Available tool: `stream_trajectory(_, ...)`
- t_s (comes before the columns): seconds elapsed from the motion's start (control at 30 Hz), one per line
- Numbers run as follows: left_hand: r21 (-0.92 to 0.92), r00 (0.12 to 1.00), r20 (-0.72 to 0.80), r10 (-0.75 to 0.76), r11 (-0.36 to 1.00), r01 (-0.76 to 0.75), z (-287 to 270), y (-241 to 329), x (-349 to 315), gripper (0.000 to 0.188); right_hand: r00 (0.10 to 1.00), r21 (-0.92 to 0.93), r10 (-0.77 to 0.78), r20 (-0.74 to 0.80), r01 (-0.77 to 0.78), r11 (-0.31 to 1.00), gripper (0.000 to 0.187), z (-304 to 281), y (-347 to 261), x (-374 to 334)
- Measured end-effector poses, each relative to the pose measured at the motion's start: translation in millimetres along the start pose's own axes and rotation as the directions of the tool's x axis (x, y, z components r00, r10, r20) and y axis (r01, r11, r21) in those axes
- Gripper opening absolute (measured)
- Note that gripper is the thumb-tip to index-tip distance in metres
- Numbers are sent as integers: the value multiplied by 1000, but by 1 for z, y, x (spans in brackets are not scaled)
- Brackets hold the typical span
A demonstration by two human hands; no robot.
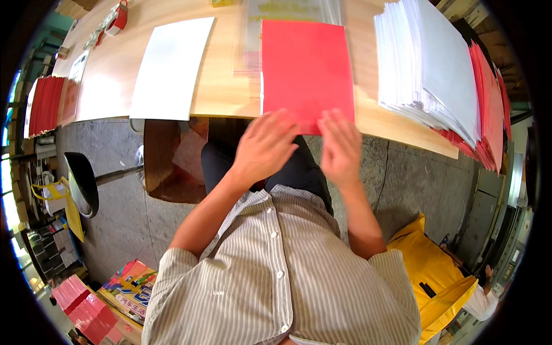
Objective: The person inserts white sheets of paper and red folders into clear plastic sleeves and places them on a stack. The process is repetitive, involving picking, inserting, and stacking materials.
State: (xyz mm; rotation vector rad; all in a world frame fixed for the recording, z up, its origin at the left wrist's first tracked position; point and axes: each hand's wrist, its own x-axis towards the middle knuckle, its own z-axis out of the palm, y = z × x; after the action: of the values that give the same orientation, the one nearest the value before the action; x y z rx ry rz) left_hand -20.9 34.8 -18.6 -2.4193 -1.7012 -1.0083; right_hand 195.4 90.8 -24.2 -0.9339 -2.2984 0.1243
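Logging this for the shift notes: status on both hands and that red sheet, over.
Left hand and right hand open, fingertips at near edge of red sheet. Sheet flat on wooden table. White sheet lies apart; nothing blocking.

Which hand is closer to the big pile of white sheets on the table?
Right. The right hand rests on the red sheet, just left of and below the white stack. The left hand lies farther left, at the red sheet's lower edge.
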Motion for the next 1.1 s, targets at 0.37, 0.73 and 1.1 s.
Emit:
stream_trajectory(0.37, 164, 990, 106, 96, 980, -113, 18, -26, -19, 45, 955, -103, 262, -136, -277, 955, 25, -30, 52, -56)
stream_trajectory(0.73, 67, 992, 101, 78, 994, -85, 17, -37, -14, 45, 497, 848, 733, 464, -489, -206, 26, 43, -29, 6)
stream_trajectory(1.1, -80, 974, -226, -31, 997, 13, -7, -28, -51, 69, 709, 928, 679, 191, -356, 111, 19, -14, -27, 48)
